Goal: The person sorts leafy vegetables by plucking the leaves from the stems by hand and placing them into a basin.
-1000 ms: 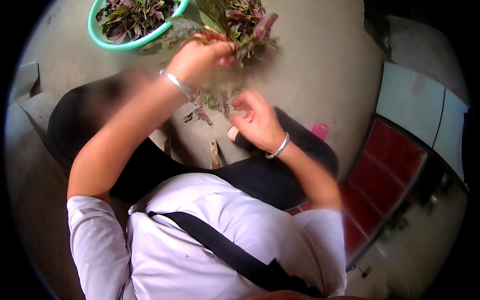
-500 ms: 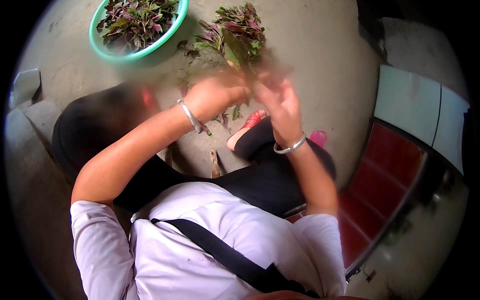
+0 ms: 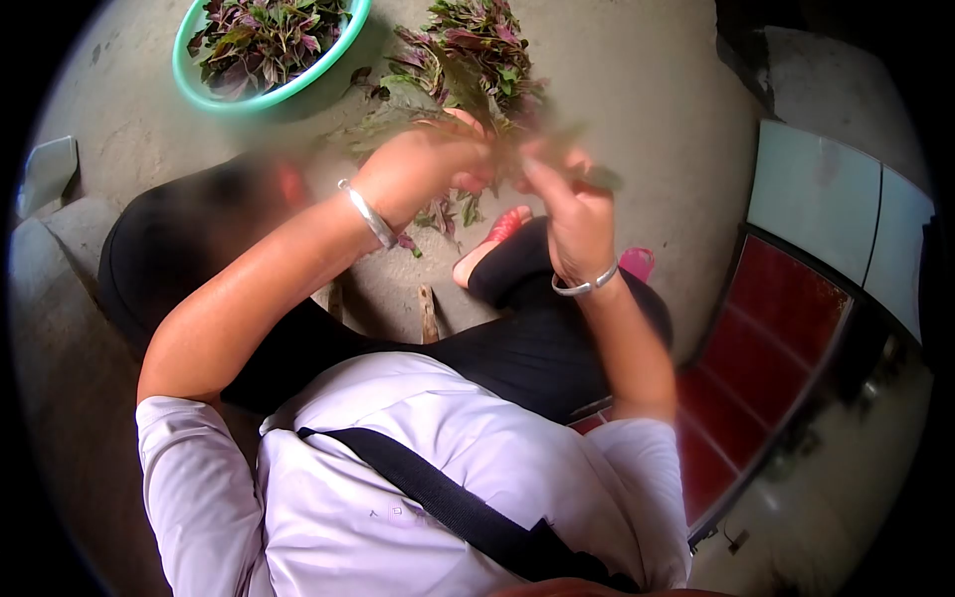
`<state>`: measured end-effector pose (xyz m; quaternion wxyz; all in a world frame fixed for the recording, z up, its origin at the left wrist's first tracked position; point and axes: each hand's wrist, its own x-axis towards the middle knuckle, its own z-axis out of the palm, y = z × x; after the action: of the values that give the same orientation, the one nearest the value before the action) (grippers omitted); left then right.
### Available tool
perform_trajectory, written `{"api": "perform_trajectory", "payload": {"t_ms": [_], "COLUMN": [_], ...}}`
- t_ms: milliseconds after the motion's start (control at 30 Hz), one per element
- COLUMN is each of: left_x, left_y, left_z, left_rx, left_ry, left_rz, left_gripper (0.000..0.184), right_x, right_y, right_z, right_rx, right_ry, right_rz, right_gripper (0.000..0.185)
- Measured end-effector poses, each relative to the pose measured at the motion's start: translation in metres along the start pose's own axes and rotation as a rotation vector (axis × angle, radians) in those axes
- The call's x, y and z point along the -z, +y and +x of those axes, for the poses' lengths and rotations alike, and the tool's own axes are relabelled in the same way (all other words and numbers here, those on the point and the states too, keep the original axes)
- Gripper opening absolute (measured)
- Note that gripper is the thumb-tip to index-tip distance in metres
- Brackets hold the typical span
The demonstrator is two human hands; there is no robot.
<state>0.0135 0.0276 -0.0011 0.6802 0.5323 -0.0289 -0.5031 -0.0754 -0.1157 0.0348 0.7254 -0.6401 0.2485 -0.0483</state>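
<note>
Leafy stems (image 3: pixel 468 95), green and blurred, are held between my two hands above the floor. My left hand (image 3: pixel 433 164), with a silver bangle at the wrist, has its fingers closed round them. Close beside it on the right, my right hand (image 3: pixel 572 199) pinches the other side of the greens, its fingertips partly smeared by motion. Behind the hands a pile of purple-green leaves (image 3: pixel 487 40) lies on the floor. Smaller loose leaves (image 3: pixel 438 214) lie below the hands, partly hidden by my left wrist.
A turquoise-rimmed basin (image 3: pixel 264 102) full of purple-green leaves stands at the upper left. My foot in a red sandal (image 3: pixel 505 227) is below my hands. A pink object (image 3: pixel 637 263) lies beside my knee. Red tiles (image 3: pixel 771 328) and pale panels (image 3: pixel 816 199) are at the right.
My right hand has risen from near my knee to meet my left hand at the greens. My left hand has come down a little from beside the pile, still holding leafy stems.
</note>
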Motion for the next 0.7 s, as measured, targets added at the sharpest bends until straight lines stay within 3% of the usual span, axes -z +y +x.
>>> {"api": "perform_trajectory", "payload": {"t_ms": [167,367,700], "left_x": [-0.002,-0.006,0.0], "left_y": [0.003,0.0,-0.008], "left_z": [-0.001,0.001,0.004], "left_rx": [0.05,0.014,0.039], "left_ry": [-0.005,-0.054,0.021], "left_rz": [-0.171,0.048,-0.072], "left_gripper": [0.02,0.025,0.023], "right_x": [0.0,-0.003,0.0], "right_y": [-0.002,-0.002,0.001], "right_z": [-0.003,-0.007,-0.003], "right_rx": [-0.007,-0.038,-0.004], "right_ry": [-0.017,-0.039,-0.025], "right_rz": [-0.055,-0.096,-0.026], "right_gripper": [0.013,0.013,0.012]}}
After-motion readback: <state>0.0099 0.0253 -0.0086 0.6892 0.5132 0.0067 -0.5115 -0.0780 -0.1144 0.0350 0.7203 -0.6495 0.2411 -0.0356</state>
